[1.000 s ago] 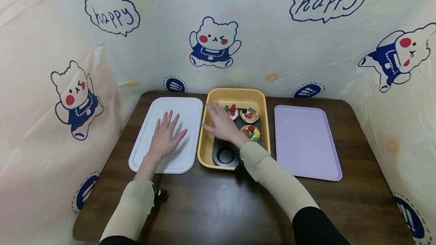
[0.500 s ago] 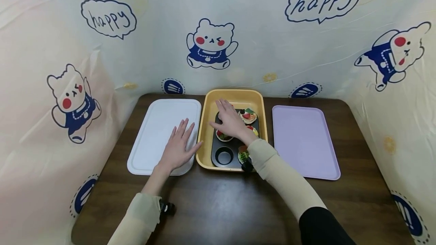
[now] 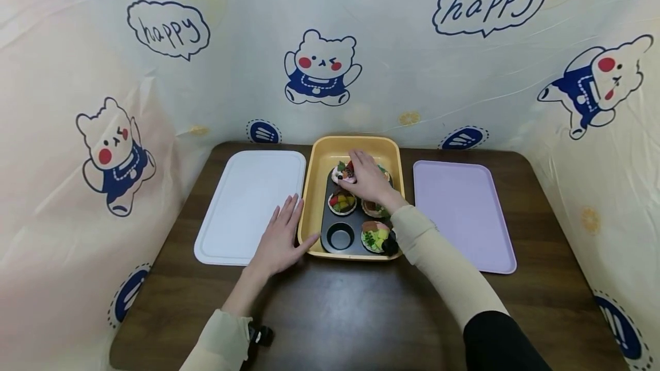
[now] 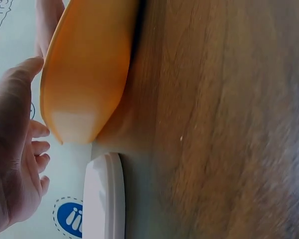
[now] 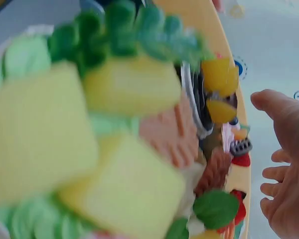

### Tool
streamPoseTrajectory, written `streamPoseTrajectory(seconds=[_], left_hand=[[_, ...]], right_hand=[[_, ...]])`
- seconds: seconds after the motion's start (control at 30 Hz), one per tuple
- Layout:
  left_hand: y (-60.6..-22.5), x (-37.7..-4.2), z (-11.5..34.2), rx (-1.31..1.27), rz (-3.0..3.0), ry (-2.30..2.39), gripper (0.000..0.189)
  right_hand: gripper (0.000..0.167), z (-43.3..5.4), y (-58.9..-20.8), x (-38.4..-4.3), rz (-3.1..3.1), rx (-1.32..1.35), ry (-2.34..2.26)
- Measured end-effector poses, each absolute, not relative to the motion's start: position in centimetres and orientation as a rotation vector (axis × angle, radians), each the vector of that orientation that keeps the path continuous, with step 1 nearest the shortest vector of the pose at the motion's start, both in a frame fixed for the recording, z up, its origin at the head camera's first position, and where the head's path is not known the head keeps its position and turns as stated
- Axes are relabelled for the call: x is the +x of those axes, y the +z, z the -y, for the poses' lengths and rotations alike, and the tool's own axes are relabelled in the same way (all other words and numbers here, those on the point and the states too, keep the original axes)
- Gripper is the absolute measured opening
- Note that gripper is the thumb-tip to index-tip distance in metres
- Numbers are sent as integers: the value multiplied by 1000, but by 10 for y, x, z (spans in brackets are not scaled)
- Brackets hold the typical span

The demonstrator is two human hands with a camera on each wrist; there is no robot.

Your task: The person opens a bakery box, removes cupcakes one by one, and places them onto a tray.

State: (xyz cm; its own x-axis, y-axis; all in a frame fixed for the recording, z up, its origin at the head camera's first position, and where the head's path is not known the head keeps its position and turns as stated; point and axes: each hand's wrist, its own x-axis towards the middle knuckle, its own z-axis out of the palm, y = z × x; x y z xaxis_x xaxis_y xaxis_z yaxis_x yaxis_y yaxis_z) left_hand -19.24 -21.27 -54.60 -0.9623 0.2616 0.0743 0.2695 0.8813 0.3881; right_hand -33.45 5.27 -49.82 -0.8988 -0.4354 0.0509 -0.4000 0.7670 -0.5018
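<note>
My left hand is at the front left corner of the yellow bin, fingers spread. In the left wrist view, its thumb overlaps the bin's wall right at the rim. My right hand reaches over the dark muffin pan inside the bin. Its thumb and fingertips come down around the right side of a pink-topped toy tart; in the right wrist view nothing shows between thumb and fingers. A tart with fruit pieces and one with yellow cubes sit nearer. The front left cup is empty.
A white tray lies left of the bin, and a purple tray to its right. All stand on a dark wooden table, with a printed curtain close behind. The right forearm crosses over the bin's front right corner.
The left hand has moved from over the white tray to the bin's front left corner. The right hand has shifted rightward across the pan and lowered, uncovering the left tarts.
</note>
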Motion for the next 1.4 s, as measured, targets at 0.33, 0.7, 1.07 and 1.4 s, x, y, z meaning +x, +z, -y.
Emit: streamPoseTrajectory(seconds=[0.33,0.7,1.07,1.4], left_hand=[[-543,-180,197,-388,3037,-650,108],[-548,-174,186,-377,3021,-619,112],[-551,-174,185,-369,3014,-603,112],[-554,-174,186,-354,3040,-544,114]], right_hand=[[93,-78,-496,-342,-2867,-598,-762],[101,-95,-507,-350,-2818,-456,-751],[84,-95,-503,-356,-2806,-370,-584],[49,-107,-538,-398,-2720,-361,-633]])
